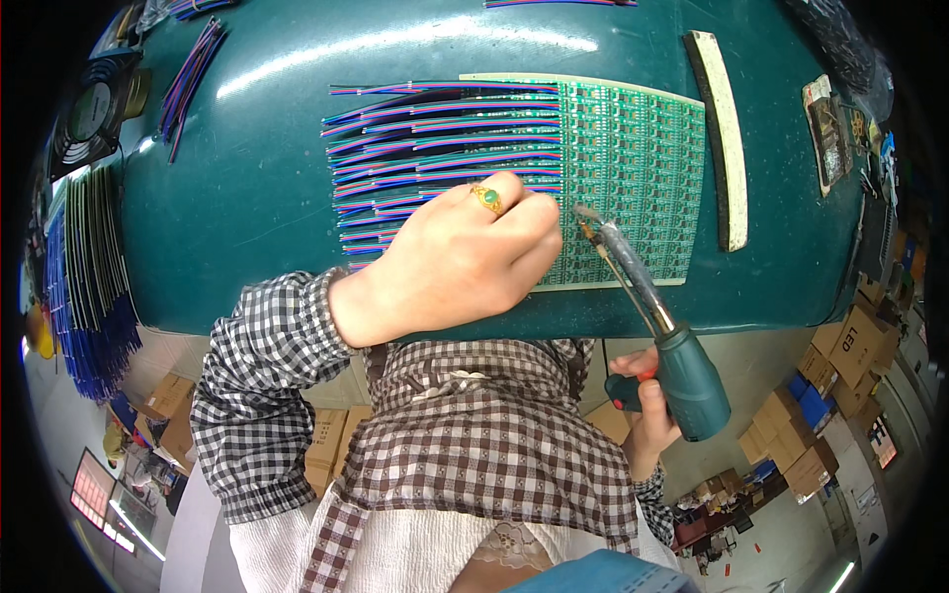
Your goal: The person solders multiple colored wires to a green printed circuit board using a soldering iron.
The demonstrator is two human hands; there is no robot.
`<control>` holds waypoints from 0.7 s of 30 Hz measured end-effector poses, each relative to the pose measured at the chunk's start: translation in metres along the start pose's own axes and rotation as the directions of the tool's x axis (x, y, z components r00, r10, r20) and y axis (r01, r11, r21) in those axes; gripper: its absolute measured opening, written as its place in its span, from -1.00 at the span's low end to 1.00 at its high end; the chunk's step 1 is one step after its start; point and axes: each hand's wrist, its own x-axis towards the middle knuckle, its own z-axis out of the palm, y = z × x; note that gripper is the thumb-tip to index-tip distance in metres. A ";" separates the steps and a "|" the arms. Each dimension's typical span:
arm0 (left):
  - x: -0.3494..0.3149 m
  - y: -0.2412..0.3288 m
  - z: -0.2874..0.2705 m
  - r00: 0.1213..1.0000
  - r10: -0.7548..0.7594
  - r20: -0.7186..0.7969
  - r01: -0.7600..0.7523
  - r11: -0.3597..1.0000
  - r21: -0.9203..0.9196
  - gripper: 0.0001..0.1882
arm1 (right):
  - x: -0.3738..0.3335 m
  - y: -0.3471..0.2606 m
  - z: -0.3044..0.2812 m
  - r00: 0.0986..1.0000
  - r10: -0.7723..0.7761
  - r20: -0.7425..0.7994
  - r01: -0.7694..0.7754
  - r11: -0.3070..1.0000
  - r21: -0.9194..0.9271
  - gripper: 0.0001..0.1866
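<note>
A green circuit board panel [638,148], made up of many small repeated boards, lies on the table. Rows of multicoloured wires [435,127] run leftward from the middle of it. My left hand [460,257], with a ring on one finger, rests over the lower wire rows with its fingers curled closed. Whatever those fingertips pinch is hidden beneath the hand. In my right hand [647,420], below the table edge, is a dark green soldering gun [692,385]. Its long metal barrel slants up and left, and the tip is over the panel just right of my left hand.
A dark green table [247,198] spans the view. Right of the panel lies a pale bar with a dark side [727,148]. Wire bundles hang over the left edge [94,277] and lie at upper left [190,84], near a black fan [94,109]. Cardboard boxes [781,425] stand beyond the table.
</note>
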 end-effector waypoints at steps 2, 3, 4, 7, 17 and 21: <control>-0.001 0.000 -0.001 1.000 0.000 0.001 0.000 1.000 0.006 -0.69 | 0.000 0.000 0.000 1.000 0.000 0.017 0.000 1.000 -0.008 -0.66; 0.000 0.001 -0.002 1.000 0.002 -0.004 -0.002 1.000 0.012 -0.68 | 0.001 -0.002 0.001 1.000 0.000 0.013 0.000 1.000 -0.013 -0.68; 0.000 0.001 -0.002 1.000 0.003 -0.008 -0.003 1.000 0.018 -0.68 | 0.001 -0.003 0.002 1.000 0.001 0.010 -0.001 1.000 -0.018 -0.69; 0.000 0.001 -0.002 1.000 0.005 -0.006 -0.005 1.000 0.014 -0.67 | 0.000 -0.003 0.003 0.999 0.041 -0.011 -0.041 0.999 0.005 -0.70; -0.001 0.001 -0.001 1.000 0.004 -0.025 -0.004 1.000 0.011 -0.66 | 0.000 -0.004 0.004 0.994 0.101 0.029 -0.102 0.994 0.029 -0.67; -0.001 0.001 -0.002 1.000 -0.005 -0.020 0.005 1.000 0.005 -0.66 | -0.001 -0.004 0.003 0.995 0.097 0.031 -0.098 0.995 0.020 -0.65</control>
